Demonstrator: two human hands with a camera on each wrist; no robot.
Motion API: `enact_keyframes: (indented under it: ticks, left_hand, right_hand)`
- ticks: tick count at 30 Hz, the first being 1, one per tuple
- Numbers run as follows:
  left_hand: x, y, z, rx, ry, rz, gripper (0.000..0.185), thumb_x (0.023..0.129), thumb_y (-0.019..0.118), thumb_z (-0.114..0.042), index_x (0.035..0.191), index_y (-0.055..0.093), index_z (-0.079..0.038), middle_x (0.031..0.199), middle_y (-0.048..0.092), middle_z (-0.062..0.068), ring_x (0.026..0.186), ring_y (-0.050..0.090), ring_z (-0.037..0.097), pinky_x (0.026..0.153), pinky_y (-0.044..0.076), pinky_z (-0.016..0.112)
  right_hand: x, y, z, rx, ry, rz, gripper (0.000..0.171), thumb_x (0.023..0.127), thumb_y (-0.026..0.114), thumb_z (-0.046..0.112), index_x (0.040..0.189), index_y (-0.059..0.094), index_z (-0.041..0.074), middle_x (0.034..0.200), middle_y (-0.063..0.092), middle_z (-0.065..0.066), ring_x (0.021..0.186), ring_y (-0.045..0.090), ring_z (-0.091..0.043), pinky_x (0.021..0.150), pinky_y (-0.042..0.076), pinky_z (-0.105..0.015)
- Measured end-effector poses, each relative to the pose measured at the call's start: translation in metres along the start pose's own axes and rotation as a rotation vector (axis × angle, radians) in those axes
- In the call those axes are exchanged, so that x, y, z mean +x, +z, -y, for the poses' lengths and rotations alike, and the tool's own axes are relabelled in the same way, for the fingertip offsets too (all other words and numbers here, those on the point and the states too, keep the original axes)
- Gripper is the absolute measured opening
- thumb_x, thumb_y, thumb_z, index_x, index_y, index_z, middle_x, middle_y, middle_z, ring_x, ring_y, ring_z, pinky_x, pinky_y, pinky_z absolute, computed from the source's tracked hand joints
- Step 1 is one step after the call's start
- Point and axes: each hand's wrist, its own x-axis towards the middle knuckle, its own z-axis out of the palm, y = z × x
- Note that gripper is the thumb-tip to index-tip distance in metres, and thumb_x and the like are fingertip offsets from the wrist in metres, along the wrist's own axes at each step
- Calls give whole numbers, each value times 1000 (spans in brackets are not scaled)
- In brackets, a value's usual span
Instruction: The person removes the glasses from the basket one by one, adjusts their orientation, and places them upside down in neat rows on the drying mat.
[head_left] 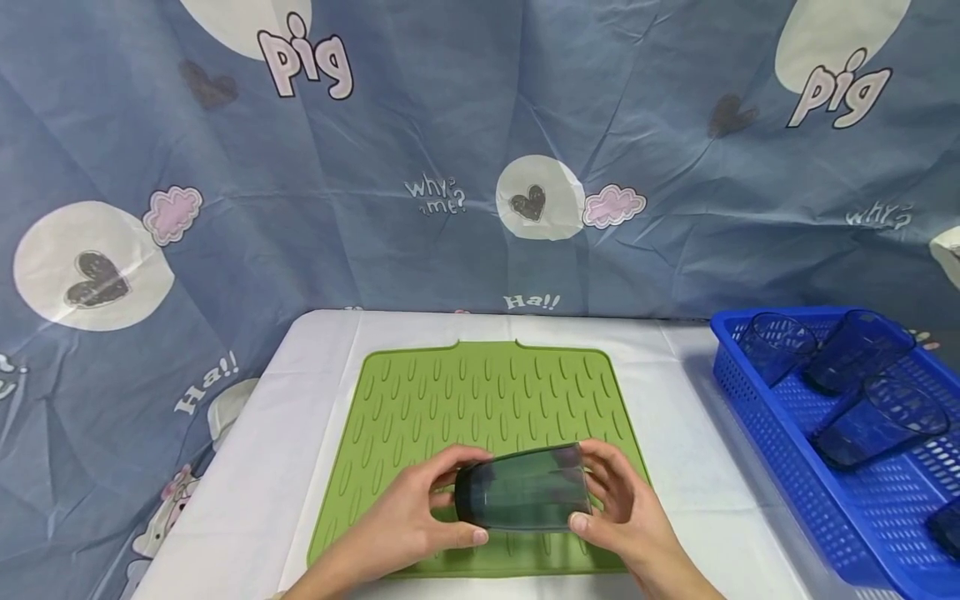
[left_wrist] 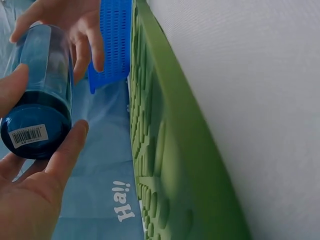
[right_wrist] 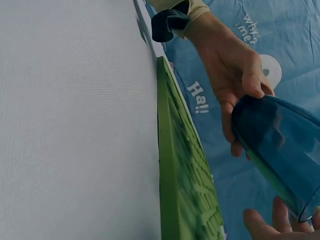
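Observation:
A dark tinted drinking glass [head_left: 525, 490] lies sideways in the air above the green drying mat [head_left: 480, 392], held between both hands. My left hand [head_left: 420, 508] grips its thick base, thumb in front and fingers behind. At the rim, my right hand [head_left: 626, 512] pinches the glass with the thumb below and fingers behind. The left wrist view shows a barcode sticker [left_wrist: 30, 136] on the glass's bottom. In the right wrist view the left hand [right_wrist: 232, 67] holds the base end, while the right hand's fingertips [right_wrist: 255, 220] are by the rim.
On the right stands a blue plastic basket [head_left: 780, 467] with several similar glasses [head_left: 881, 417] in it. A white cloth [head_left: 690, 433] covers the table under the mat. Behind the table hangs a blue printed curtain [head_left: 420, 125].

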Motion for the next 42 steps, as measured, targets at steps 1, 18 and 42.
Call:
enact_keyframes:
  ticks: [1,18,42]
  left_hand:
    - [0,0,0,-8,-4,1,65,78,84,-10,133,54,-27,133,54,4,115,61,21,89,55,33]
    - [-2,-7,-7,-121,-68,-36,63,82,80,-9,137,50,-15,133,54,15,113,62,25,87,56,34]
    - [3,-18,1,-120,-52,-211,70,78,80,1,139,47,-7,138,49,19,126,50,33,97,50,36]
  right_hand:
    - [0,-1,0,1,-4,6,64,88,68,3,143,36,8,154,27,-18,139,33,-24,98,44,-24]
    - [5,-8,-2,-97,-165,50,74,84,69,-5,148,34,5,148,40,-12,131,44,-17,100,45,-27]
    - [15,-23,-3,-40,-470,159,83,77,64,-23,148,24,-8,143,31,-36,134,40,-34,104,43,-45]
